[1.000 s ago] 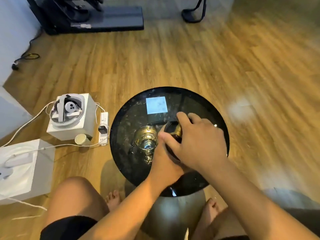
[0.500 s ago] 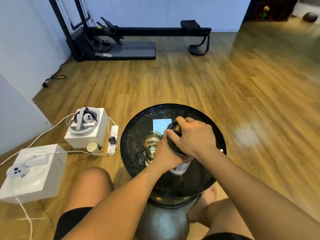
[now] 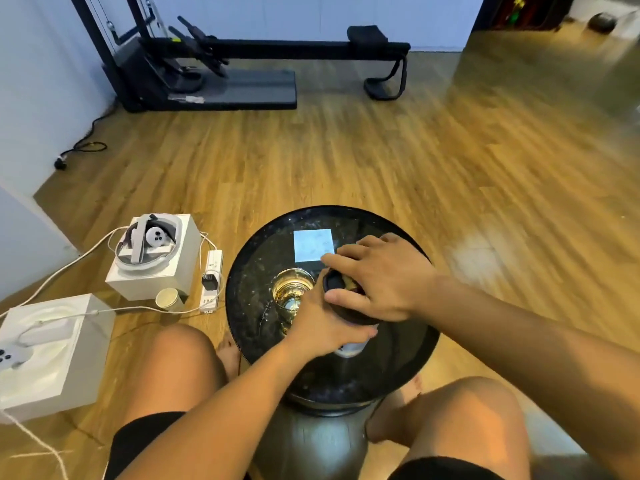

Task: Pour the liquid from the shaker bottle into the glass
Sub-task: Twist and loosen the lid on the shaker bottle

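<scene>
- Wood floor, round black bench point(image 3: 249, 306).
- L hand point(image 3: 323, 329) grip wraps shaker bottle point(image 3: 349, 348) body; R hand point(image 3: 384, 282) grip on its lid.
- Glass point(image 3: 292, 292) just beside bottle, on its left.
- No readable labels.

This is a room in a home, partly used as a gym. Warm wood-plank flooring point(image 3: 346, 161) runs wall to wall, and a black cable exercise machine point(image 3: 214, 64) stands against the pale wall. White product boxes point(image 3: 152, 265), a power strip point(image 3: 212, 280) and loose cables lie on the floor beside a small round black side table point(image 3: 249, 289), where a barefoot person in shorts sits.
</scene>
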`<move>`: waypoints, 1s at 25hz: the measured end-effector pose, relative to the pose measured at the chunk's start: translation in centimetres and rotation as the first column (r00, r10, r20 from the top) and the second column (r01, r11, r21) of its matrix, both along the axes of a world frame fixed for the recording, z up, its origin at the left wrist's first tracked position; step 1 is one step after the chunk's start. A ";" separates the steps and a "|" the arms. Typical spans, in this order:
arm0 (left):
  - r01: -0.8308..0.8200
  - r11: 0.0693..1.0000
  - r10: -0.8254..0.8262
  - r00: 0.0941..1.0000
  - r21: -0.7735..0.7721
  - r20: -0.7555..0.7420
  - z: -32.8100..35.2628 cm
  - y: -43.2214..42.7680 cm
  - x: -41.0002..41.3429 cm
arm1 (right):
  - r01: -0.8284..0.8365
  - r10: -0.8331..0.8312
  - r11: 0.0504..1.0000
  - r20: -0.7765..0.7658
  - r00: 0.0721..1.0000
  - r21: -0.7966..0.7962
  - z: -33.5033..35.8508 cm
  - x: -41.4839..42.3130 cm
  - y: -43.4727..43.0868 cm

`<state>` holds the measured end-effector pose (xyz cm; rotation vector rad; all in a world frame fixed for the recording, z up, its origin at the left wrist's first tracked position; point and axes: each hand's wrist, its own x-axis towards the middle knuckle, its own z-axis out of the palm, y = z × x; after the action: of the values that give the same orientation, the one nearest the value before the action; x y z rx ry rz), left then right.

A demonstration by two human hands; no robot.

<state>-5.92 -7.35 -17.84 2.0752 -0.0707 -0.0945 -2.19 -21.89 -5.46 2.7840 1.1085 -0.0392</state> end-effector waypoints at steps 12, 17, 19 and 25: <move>0.125 0.990 -0.122 0.992 -0.065 0.043 -0.2 0.4 0.8 | 0.280 -0.071 0.913 -0.560 0.825 0.296 3.8 -0.8 2.1; 0.049 0.997 -0.050 0.998 -0.053 -0.027 -0.6 0.2 0.8 | 0.499 -0.501 0.863 -0.015 0.865 -0.083 3.8 -1.0 2.5; 0.048 0.997 -0.048 0.999 -0.056 -0.007 -0.8 0.2 0.9 | 0.422 -0.423 0.906 -0.073 0.903 -0.030 3.7 -1.1 2.4; 0.125 0.985 -0.125 0.992 -0.117 0.006 -1.7 0.1 1.2 | 0.281 -0.050 0.892 -0.541 0.840 0.354 4.7 -2.6 2.6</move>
<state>-4.68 -7.25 -19.57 1.9527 -0.2008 -0.1649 -4.79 -19.25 -0.79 3.3785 1.0583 -0.7001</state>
